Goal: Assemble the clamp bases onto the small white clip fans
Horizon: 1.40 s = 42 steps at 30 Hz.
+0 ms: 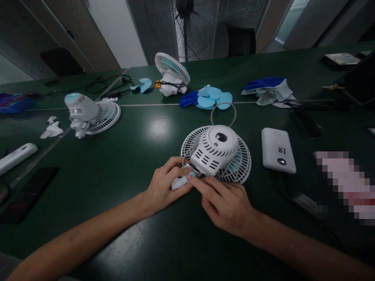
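Observation:
A small white fan (216,150) lies face down on the dark green table, its round grille (245,164) under the motor housing. My left hand (166,181) is closed around the white clip-like base (179,182) at the fan's near left end. The index finger of my right hand (224,199) presses a light blue part (191,174) of that base; its other fingers are curled beside the housing and partly hidden. A cable loop (224,113) sticks out behind the fan.
Two more small fans (88,113) (171,76) sit farther back. Light blue fan blades (213,96), blue-and-grey gloves (271,90) and crumpled paper (52,129) lie around. A white power bank (278,150) is at right, a dark phone (29,191) at left.

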### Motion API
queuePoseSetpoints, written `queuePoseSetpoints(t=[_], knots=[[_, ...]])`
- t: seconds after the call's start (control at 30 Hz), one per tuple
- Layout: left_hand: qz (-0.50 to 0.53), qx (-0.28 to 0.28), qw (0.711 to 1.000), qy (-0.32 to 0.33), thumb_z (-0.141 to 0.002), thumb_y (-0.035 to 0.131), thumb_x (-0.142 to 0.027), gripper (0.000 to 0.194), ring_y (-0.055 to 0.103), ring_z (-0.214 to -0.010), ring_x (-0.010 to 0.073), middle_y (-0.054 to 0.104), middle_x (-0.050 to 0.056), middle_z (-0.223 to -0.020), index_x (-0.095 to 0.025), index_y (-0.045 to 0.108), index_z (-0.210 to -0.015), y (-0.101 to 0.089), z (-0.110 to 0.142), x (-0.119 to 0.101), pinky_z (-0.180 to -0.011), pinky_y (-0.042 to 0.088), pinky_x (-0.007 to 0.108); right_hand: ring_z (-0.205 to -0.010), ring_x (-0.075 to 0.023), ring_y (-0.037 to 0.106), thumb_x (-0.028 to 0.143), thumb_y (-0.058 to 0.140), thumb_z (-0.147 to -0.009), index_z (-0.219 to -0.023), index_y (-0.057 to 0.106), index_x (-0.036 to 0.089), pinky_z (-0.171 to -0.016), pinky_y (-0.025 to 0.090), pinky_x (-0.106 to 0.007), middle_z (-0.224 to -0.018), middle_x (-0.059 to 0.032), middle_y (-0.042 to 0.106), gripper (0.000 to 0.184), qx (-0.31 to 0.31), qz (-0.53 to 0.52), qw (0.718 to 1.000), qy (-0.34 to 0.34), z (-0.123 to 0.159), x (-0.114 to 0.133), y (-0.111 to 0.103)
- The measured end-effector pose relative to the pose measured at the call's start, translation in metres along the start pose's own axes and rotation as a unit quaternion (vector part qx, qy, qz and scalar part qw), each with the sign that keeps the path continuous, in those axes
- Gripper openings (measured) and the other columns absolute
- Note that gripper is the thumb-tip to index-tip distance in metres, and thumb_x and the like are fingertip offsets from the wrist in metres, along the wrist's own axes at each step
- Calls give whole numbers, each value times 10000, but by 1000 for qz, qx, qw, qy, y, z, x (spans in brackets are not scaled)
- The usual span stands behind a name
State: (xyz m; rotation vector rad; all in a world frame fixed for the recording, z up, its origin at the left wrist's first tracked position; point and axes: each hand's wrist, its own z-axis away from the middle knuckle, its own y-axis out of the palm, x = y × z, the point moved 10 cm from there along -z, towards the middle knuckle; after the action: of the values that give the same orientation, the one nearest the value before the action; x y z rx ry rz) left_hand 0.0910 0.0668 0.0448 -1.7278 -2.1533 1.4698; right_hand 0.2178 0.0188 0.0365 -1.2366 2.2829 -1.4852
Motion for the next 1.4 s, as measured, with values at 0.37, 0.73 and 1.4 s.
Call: queuePoseSetpoints(t=[0.37, 0.73, 1.4], knots=[[-8, 0, 1000, -3, -925, 752, -240, 308, 698, -1110, 223, 655, 118, -1258, -217, 632, -1208, -1, 1, 1, -864, 632, 339, -749, -146, 697, 122, 460, -994, -1492, 523, 221, -633, 528, -304, -1127, -54, 740, 512, -10, 11, 1000, -2, -3, 2, -5], [-38, -17, 999, 13, -898, 763, -255, 318, 726, -1057, 218, 677, 123, -1237, -200, 642, -1187, -4, -1, -5, -799, 640, 316, -755, -162, 692, 124, 489, -985, -1513, 497, 187, -642, 539, -325, -1110, -67, 735, 532, -6, 15, 1000, -9, -2, 6, -4], [-14, 2, 1000, 8, -954, 686, -220, 261, 708, -1086, 217, 662, 113, -1244, -196, 644, -1211, -4, -2, -4, -840, 622, 311, -822, -157, 739, 107, 499, -1000, -1317, 564, 124, -698, 561, -304, -1055, -67, 763, 324, -53, -52, 997, 16, -2, -3, -11]])
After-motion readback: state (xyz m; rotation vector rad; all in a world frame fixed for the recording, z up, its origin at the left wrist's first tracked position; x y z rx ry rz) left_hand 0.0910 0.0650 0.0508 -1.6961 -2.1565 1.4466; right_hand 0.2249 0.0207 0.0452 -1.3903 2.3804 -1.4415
